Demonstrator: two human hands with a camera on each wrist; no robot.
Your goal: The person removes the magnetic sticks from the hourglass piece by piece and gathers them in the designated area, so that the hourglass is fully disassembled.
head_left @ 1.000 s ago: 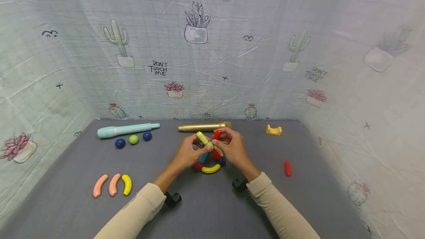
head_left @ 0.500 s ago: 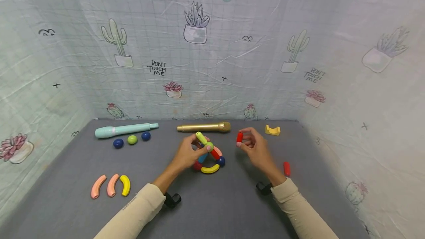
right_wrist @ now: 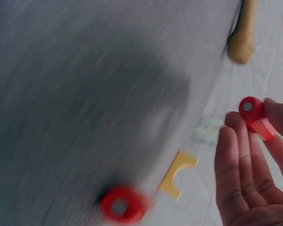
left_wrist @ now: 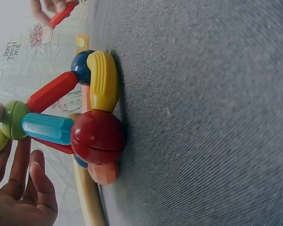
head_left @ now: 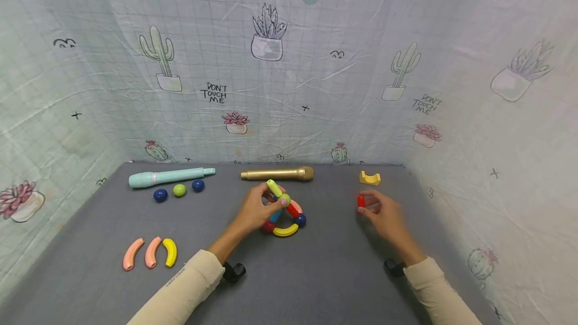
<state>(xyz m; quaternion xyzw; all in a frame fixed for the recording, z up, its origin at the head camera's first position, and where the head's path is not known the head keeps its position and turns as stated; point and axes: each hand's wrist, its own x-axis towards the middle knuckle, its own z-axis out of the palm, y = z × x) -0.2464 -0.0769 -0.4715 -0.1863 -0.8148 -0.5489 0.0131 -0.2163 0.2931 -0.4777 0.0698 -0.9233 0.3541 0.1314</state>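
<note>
My left hand (head_left: 255,210) pinches the green ball (left_wrist: 15,120) at the top of a magnetic building-toy frame. A lime rod (head_left: 274,188) sticks up from that ball. Red (left_wrist: 53,92) and light-blue rods (left_wrist: 47,128) slope down from it to a dark blue ball (head_left: 300,220) and a red ball (left_wrist: 98,136). Between those two balls lies a curved yellow piece (head_left: 286,230) on the table. Well to the right, my right hand (head_left: 385,214) holds a short red rod (right_wrist: 258,117) between thumb and fingers. Another red rod (right_wrist: 122,205), blurred, lies on the table; in the head view the right arm hides it.
A mint microphone-shaped object (head_left: 171,177) and a gold microphone (head_left: 277,173) lie along the back. Dark blue and green balls (head_left: 179,190) sit at left, above curved pink (head_left: 133,254) and yellow pieces (head_left: 170,252). A yellow cradle-shaped block (head_left: 370,178) stands back right.
My right hand has drawn the red rod away from the frame and carried it right and lower, below the yellow block. The left hand stays on the green ball.
</note>
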